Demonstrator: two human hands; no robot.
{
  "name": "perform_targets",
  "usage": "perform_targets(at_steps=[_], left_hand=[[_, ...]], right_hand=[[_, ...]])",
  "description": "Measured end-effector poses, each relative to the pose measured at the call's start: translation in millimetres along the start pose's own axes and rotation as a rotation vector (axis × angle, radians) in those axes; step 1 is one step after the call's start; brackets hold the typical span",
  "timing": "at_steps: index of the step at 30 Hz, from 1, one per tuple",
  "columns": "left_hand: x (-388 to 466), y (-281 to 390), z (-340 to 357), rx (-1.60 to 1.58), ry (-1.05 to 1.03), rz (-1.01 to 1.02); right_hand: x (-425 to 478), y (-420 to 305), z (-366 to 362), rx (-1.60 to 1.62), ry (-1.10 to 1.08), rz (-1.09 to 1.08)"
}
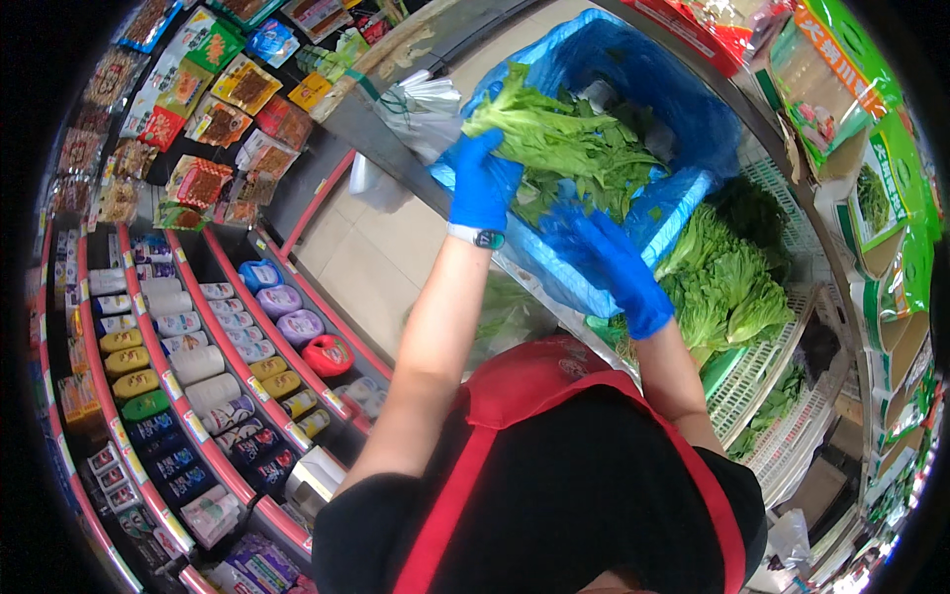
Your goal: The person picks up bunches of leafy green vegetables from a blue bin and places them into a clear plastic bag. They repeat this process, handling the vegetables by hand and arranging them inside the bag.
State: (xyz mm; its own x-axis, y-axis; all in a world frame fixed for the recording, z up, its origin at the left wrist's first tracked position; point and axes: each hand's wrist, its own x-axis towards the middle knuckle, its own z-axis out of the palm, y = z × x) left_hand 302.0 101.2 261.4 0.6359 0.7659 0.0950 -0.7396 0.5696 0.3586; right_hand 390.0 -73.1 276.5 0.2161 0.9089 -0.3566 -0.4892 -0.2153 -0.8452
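My left hand (pixel 486 182), in a blue glove, is closed around the stem end of a head of leafy green lettuce (pixel 553 122). The leaves stretch to the right over a bin lined with a blue plastic bag (pixel 668 93). Loose dark green leaves (pixel 631 137) lie inside the bag, beneath the lettuce. My right hand (pixel 601 260), also gloved in blue, is over the near edge of the bag, its fingers blurred and spread. Nothing shows in its grasp. More heads of lettuce (pixel 731 286) are piled right of it.
White plastic crates (pixel 764 356) stack on the right, beside boxed packaged goods (pixel 883 185). Clear plastic bags (pixel 423 108) hang from a metal-edged counter (pixel 401 148). Shelves with bottles (pixel 200 364) and hanging snack packets (pixel 200 182) stand at left. Another bag of greens (pixel 512 315) sits by my apron.
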Motion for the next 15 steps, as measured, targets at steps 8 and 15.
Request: perform_targets(at_steps=[8, 15], left_hand=[[-46.3, -18.8, -0.9, 0.862, -0.167, -0.1], [-58.2, -41.4, -32.9, 0.745, 0.13, -0.147]], right_hand=[[51.0, 5.1, -5.1, 0.455, 0.105, -0.367], [46.6, 27.3, -13.8, 0.276, 0.145, -0.41]])
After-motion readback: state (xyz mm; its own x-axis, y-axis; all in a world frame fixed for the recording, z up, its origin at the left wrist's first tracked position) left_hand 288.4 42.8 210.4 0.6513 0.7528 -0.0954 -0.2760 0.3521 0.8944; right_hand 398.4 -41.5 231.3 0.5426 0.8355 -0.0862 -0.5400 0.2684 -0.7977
